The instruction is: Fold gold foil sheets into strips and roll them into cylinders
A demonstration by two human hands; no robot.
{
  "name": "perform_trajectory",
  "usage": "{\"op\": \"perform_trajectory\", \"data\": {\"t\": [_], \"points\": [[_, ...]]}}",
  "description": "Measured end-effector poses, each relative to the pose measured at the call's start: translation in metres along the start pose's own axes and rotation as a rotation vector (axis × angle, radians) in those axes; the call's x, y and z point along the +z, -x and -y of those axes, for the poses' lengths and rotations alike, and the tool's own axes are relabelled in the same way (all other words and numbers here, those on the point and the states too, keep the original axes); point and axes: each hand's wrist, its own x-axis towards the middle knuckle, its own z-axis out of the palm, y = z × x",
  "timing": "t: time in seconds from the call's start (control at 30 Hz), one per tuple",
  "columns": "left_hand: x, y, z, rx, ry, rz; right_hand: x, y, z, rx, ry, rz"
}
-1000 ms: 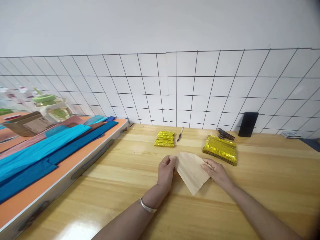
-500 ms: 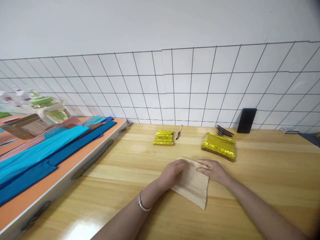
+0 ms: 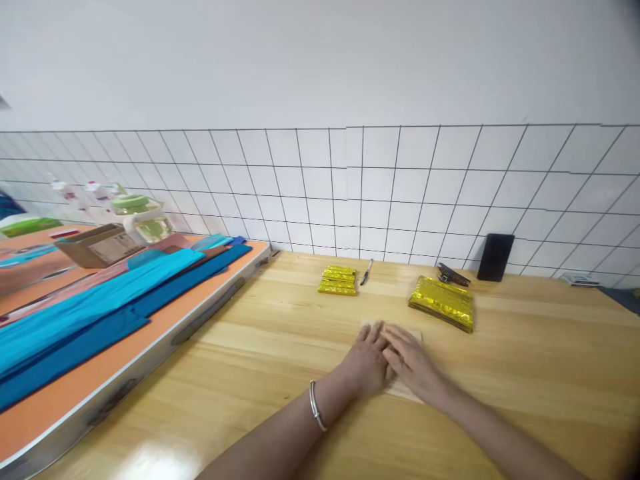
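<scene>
The paper (image 3: 406,392), presumably light and easily creased (best taken by its far right corner), is mostly covered on the tabletop (image 3: 240,373) by left hand (image 3: 369,363) and right hand (image 3: 414,365), each grip flat, unclenched.

Below and right of the frame's centre, the left hand (image 3: 369,367) lies palm down, fingers (image 3: 367,332) pointing upward. The right hand (image 3: 414,367) slants in from the lower right, overlapping the left.

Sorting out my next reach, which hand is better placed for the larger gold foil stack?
Probably the right hand: the larger gold foil stack lies closer to it, ahead and rightward. The left hand, over the tan paper, is farther away.
</scene>
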Motion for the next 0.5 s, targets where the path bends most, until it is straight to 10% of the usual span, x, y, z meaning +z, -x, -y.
{"op": "perform_trajectory", "data": {"t": [0.5], "points": [[0.026,-0.005,-0.006,-0.128,-0.013,0.045,0.038,-0.037,0.020,0.323,0.088,0.007]]}}
